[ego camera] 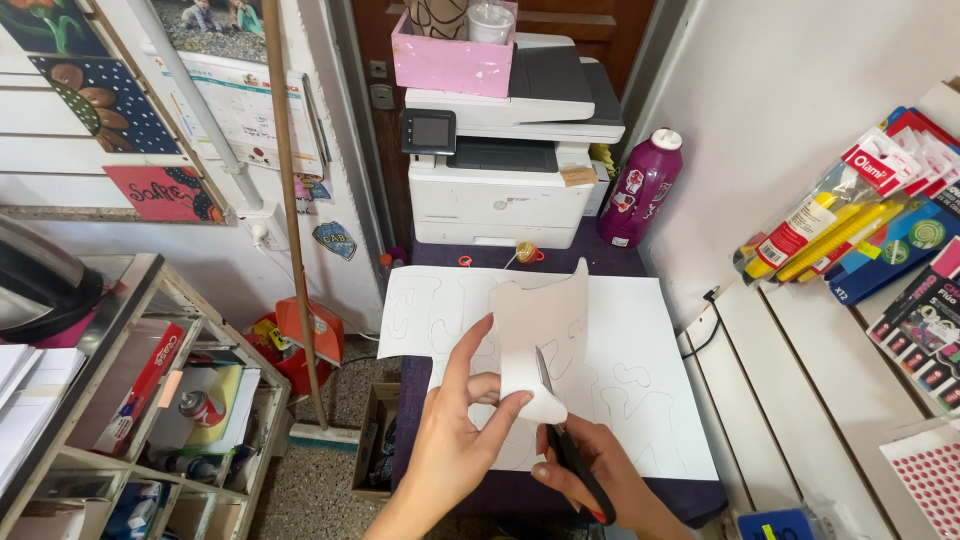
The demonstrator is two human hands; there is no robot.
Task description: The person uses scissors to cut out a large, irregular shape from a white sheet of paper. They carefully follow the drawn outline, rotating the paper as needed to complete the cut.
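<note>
— Two hands on one piece: how does the paper cutout [540, 335] sit?

— Its long axis runs near upright, the narrow tip pointing up and away toward the printer [505, 150], the rounded end down by the fingers. The left hand [455, 430] pinches that lower edge, thumb in front, fingers behind. The right hand [590, 475] is closed through the black handles of the scissors [560, 425], whose blades point up into the cutout.

— And under it?

— Just below the cutout lies a white sheet [640, 370] with pencilled letter outlines, on a dark purple table [520, 490]. Beyond the sheet, the white printer carries a pink box [450, 60]; right of the printer stands a magenta bottle [640, 190].

— The room?

— Left of the printer, a wooden broom handle [290, 200] leans on the wall near a calendar [250, 110] and painted signs. Further left is a shelf unit [150, 400] with a red box. Far right of the printer, packaged yellow markers [830, 225] and sticker packs hang on a white slat wall [790, 380].
</note>
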